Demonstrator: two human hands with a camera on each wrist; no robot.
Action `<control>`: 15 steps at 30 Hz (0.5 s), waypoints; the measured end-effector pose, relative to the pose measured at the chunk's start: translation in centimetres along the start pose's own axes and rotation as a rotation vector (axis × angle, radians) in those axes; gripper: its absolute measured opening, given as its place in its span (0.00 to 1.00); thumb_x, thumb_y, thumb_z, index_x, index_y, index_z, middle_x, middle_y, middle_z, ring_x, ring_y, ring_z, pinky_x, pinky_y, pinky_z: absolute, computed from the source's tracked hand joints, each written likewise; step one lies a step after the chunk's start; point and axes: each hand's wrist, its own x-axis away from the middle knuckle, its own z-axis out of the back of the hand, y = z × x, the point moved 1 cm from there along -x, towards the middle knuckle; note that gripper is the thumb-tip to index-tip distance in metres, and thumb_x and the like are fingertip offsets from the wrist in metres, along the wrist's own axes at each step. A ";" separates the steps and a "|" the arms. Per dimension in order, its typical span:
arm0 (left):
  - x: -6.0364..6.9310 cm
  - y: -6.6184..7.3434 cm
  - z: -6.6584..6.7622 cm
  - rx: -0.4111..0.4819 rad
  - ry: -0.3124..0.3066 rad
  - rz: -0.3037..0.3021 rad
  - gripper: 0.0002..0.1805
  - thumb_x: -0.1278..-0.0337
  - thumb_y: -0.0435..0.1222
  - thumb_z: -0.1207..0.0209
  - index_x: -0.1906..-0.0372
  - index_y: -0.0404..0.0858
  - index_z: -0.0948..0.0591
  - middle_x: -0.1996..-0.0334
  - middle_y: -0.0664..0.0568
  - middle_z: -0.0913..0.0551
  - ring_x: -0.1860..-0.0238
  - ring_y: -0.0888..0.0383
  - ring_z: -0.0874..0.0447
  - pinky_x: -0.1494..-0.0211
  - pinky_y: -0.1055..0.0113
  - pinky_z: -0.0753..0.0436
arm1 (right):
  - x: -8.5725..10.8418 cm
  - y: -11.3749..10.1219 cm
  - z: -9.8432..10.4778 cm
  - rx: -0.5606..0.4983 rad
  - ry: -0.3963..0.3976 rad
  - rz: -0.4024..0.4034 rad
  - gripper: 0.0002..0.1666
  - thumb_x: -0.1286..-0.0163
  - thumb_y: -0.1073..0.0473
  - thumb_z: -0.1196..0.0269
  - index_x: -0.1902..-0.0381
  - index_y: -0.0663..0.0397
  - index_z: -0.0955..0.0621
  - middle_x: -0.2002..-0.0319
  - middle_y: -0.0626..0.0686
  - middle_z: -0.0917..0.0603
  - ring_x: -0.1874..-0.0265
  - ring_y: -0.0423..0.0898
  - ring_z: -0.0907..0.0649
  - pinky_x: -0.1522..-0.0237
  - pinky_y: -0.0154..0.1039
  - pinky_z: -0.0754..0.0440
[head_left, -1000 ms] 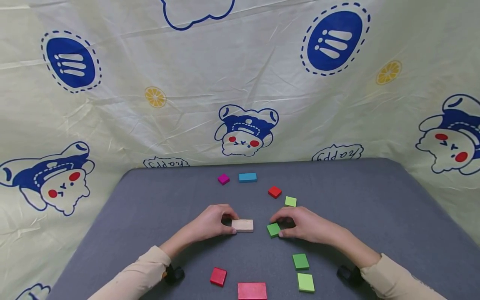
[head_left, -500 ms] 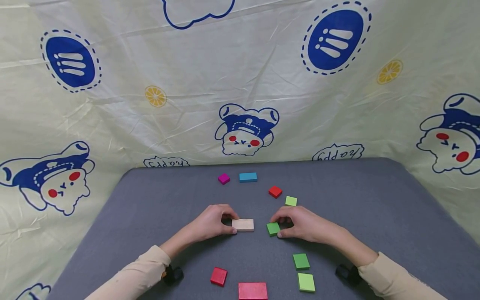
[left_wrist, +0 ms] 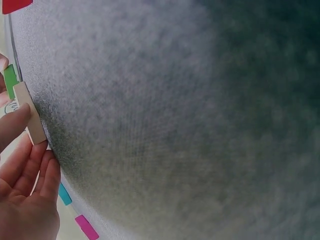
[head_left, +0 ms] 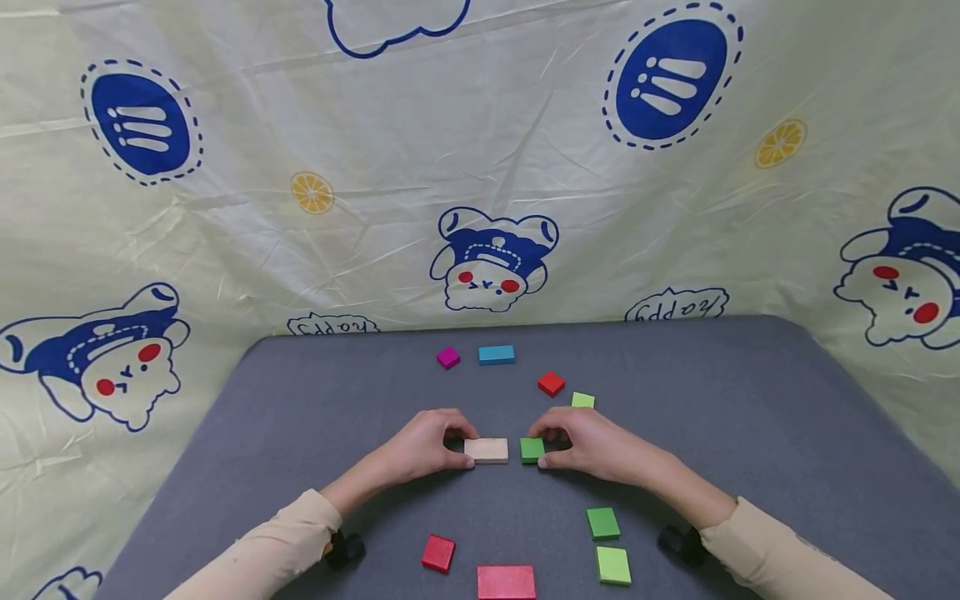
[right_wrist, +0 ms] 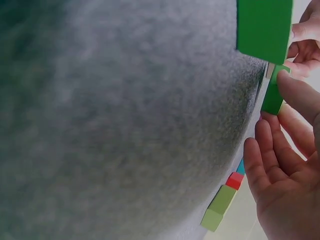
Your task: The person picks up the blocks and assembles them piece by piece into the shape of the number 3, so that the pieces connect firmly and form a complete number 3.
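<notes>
In the head view my left hand (head_left: 429, 444) pinches the left end of a pale wooden block (head_left: 487, 451) between thumb and fingers. To its right, my right hand (head_left: 596, 446) pinches a small green square block (head_left: 532, 451), its thumb on the near side. A narrow gap separates the two blocks, which are roughly in line. The left wrist view shows the thumb on one face of the wooden block (left_wrist: 31, 114) and fingertips at its other end. In the right wrist view, thumb and fingers hold the green block (right_wrist: 273, 92).
Beyond the hands lie a magenta block (head_left: 448, 358), a blue block (head_left: 497, 355), a red block (head_left: 551, 383) and a light green block (head_left: 582, 400). Nearer are a red square (head_left: 438, 553), a larger red block (head_left: 506, 582), a green square (head_left: 603, 523) and a light green square (head_left: 613, 566).
My right hand has moved left with the green block, bringing it closer to the wooden block and turning it straighter. The left hand and wooden block have hardly moved.
</notes>
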 end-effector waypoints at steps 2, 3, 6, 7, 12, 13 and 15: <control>0.0 -0.1 0.0 -0.004 0.002 0.000 0.14 0.49 0.35 0.28 0.56 0.42 0.15 0.60 0.58 0.19 0.59 0.59 0.22 0.52 0.65 0.22 | -0.2 -0.1 -0.1 0.013 0.008 0.008 0.18 0.39 0.54 0.28 0.51 0.46 0.16 0.62 0.38 0.21 0.62 0.40 0.23 0.58 0.39 0.23; 0.0 -0.1 0.0 -0.005 0.002 0.001 0.14 0.49 0.35 0.28 0.56 0.42 0.15 0.60 0.59 0.19 0.59 0.59 0.22 0.52 0.65 0.22 | -0.3 -0.2 -0.2 0.020 0.010 0.007 0.18 0.39 0.54 0.28 0.51 0.46 0.16 0.62 0.38 0.21 0.62 0.40 0.23 0.58 0.39 0.23; 0.0 -0.1 0.0 -0.004 0.002 0.002 0.14 0.49 0.35 0.28 0.56 0.42 0.15 0.61 0.59 0.19 0.59 0.59 0.23 0.53 0.65 0.23 | -0.6 -0.3 -0.3 0.036 0.020 0.016 0.18 0.40 0.54 0.28 0.51 0.46 0.16 0.62 0.38 0.21 0.62 0.40 0.23 0.57 0.40 0.23; 0.0 -0.1 0.0 -0.004 0.002 0.002 0.14 0.49 0.35 0.28 0.56 0.42 0.15 0.61 0.59 0.20 0.59 0.59 0.23 0.53 0.66 0.23 | -0.7 -0.4 -0.4 0.038 0.021 0.018 0.18 0.40 0.54 0.28 0.51 0.46 0.16 0.62 0.38 0.20 0.62 0.40 0.23 0.57 0.40 0.23; 0.0 -0.1 0.0 -0.005 0.003 0.002 0.14 0.48 0.35 0.28 0.55 0.42 0.15 0.61 0.59 0.19 0.59 0.60 0.23 0.53 0.65 0.22 | -1.2 -0.6 -0.5 0.044 0.004 -0.006 0.18 0.39 0.54 0.28 0.51 0.45 0.17 0.61 0.38 0.21 0.61 0.39 0.23 0.57 0.40 0.23; 0.0 -0.1 0.0 -0.006 0.002 0.002 0.14 0.48 0.35 0.28 0.55 0.42 0.15 0.60 0.59 0.19 0.59 0.60 0.23 0.52 0.65 0.22 | -1.2 -0.7 -0.5 0.047 -0.001 -0.011 0.18 0.39 0.54 0.28 0.51 0.44 0.17 0.61 0.38 0.21 0.61 0.39 0.23 0.57 0.40 0.23; 0.0 -0.1 0.0 -0.006 0.001 0.002 0.14 0.48 0.35 0.28 0.55 0.42 0.15 0.60 0.58 0.19 0.59 0.60 0.23 0.52 0.65 0.22 | -1.4 -0.7 -0.5 0.050 -0.005 -0.006 0.18 0.40 0.54 0.28 0.51 0.45 0.16 0.61 0.38 0.21 0.61 0.40 0.23 0.57 0.40 0.23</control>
